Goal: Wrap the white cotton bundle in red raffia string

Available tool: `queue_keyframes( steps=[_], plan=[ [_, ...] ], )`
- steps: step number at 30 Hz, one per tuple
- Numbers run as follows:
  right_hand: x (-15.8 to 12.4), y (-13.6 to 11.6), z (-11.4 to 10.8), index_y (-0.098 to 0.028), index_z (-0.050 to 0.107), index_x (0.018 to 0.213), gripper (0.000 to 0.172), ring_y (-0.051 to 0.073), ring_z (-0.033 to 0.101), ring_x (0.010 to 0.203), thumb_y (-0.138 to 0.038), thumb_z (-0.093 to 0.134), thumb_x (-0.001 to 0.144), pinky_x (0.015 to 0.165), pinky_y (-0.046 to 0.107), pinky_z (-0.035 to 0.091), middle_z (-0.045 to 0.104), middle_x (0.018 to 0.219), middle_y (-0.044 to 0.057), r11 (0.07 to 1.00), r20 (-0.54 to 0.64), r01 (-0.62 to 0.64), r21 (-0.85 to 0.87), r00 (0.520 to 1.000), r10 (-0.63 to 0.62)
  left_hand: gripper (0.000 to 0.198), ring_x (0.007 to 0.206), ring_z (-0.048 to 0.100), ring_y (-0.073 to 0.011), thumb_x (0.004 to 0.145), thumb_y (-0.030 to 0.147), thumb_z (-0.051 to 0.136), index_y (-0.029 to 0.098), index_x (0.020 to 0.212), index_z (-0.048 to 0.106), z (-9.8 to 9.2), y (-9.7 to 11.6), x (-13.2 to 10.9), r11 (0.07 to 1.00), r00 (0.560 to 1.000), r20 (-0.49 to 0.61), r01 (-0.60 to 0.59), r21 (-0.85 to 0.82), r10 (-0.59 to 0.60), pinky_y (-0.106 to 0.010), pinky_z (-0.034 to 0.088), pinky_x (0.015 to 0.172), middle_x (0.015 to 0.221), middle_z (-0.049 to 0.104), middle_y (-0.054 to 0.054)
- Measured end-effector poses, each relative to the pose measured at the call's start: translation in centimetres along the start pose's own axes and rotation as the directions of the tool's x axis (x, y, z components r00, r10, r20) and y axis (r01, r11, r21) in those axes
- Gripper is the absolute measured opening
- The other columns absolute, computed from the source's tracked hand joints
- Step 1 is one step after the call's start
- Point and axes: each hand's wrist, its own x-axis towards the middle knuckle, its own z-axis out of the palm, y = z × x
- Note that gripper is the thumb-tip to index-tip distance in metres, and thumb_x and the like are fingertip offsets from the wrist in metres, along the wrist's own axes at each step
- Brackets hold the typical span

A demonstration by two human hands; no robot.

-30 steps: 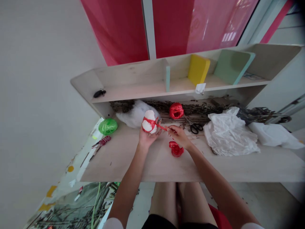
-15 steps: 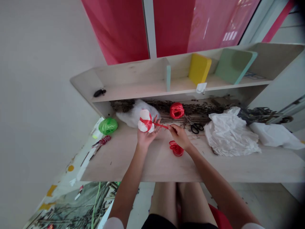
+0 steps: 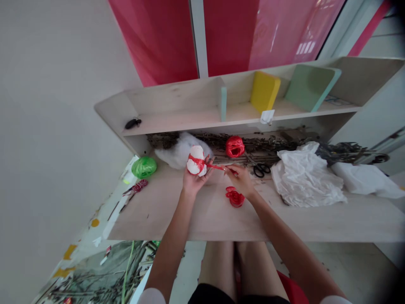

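A white ball-like bundle (image 3: 196,152), banded with red plastic ribbon, rests in my left hand (image 3: 193,183). The palm faces up and the fingers curve behind it, holding it above the tabletop. From the bundle's right side a taut strand of red ribbon (image 3: 215,166) runs to my right hand (image 3: 242,180), where the fingers pinch it. Below that hand a loose coil of red ribbon (image 3: 236,198) lies on the desk. A red ribbon roll (image 3: 235,146) sits just beyond, with black-handled scissors (image 3: 261,170) to its right.
White fluffy stuffing (image 3: 172,153) lies behind my left hand. A green ribbon roll (image 3: 144,167) and wound dark-red yarn (image 3: 139,185) are at the desk's left. Crumpled white paper (image 3: 308,177) occupies the right. Dried stems (image 3: 202,138) line the back under the shelf (image 3: 183,120).
The bundle in my left hand has shifted slightly right and turned a little. My right hand has changed its finger position on the red strand, which stays taut.
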Motion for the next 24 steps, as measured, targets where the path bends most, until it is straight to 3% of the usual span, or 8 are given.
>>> queue_keyframes(
  steps=[4, 10, 16, 24],
  plan=[
    [-0.1, 0.2, 0.1, -0.019, 0.058, 0.066, 0.046, 0.014, 0.052, 0.055, -0.056, 0.046, 0.090, 0.058, 0.026, 0.041, 0.057, 0.058, 0.001, 0.998, -0.026, -0.066, -0.003, 0.997, 0.066, 0.046, 0.107, 0.065, -0.0222, 0.094, 0.042, 0.038, 0.018, 0.129, 0.055, 0.0, -0.1, 0.0, 1.000, 1.000, -0.021, -0.008, 0.009, 0.008, -0.039, 0.053, 0.090, 0.113, 0.070, -0.011],
    [-0.2, 0.5, 0.4, -0.020, 0.054, 0.075, 0.045, 0.015, 0.060, 0.051, -0.061, 0.044, 0.089, 0.054, 0.026, 0.046, 0.068, 0.065, 0.004, 0.967, 0.140, -0.197, 0.162, 0.975, 0.175, 0.046, 0.109, 0.065, -0.0228, 0.093, 0.044, 0.043, 0.020, 0.130, 0.055, 0.3, -0.2, 0.2, 0.998, 0.998, -0.043, -0.040, 0.052, 0.042, -0.037, 0.054, 0.090, 0.114, 0.070, -0.011],
    [0.0, 0.8, 0.6, -0.020, 0.054, 0.072, 0.046, 0.018, 0.065, 0.066, -0.061, 0.043, 0.089, 0.069, 0.030, 0.050, 0.069, 0.070, 0.007, 0.978, 0.108, -0.145, 0.150, 0.986, 0.129, 0.048, 0.094, 0.070, -0.0193, 0.093, 0.047, 0.042, 0.019, 0.129, 0.056, 0.8, -0.3, 0.0, 0.998, 0.999, -0.045, -0.012, 0.060, 0.015, -0.034, 0.056, 0.084, 0.109, 0.071, -0.010],
    [-0.3, 0.3, 0.8, -0.020, 0.055, 0.073, 0.043, 0.014, 0.052, 0.052, -0.060, 0.045, 0.087, 0.053, 0.026, 0.041, 0.057, 0.059, 0.000, 0.977, 0.102, -0.183, 0.113, 0.980, 0.171, 0.049, 0.077, 0.072, -0.0164, 0.096, 0.047, 0.036, 0.014, 0.125, 0.058, 2.4, -0.8, -0.5, 0.998, 0.993, -0.121, 0.024, 0.062, -0.017, -0.024, 0.058, 0.064, 0.092, 0.075, -0.009]
  ],
)
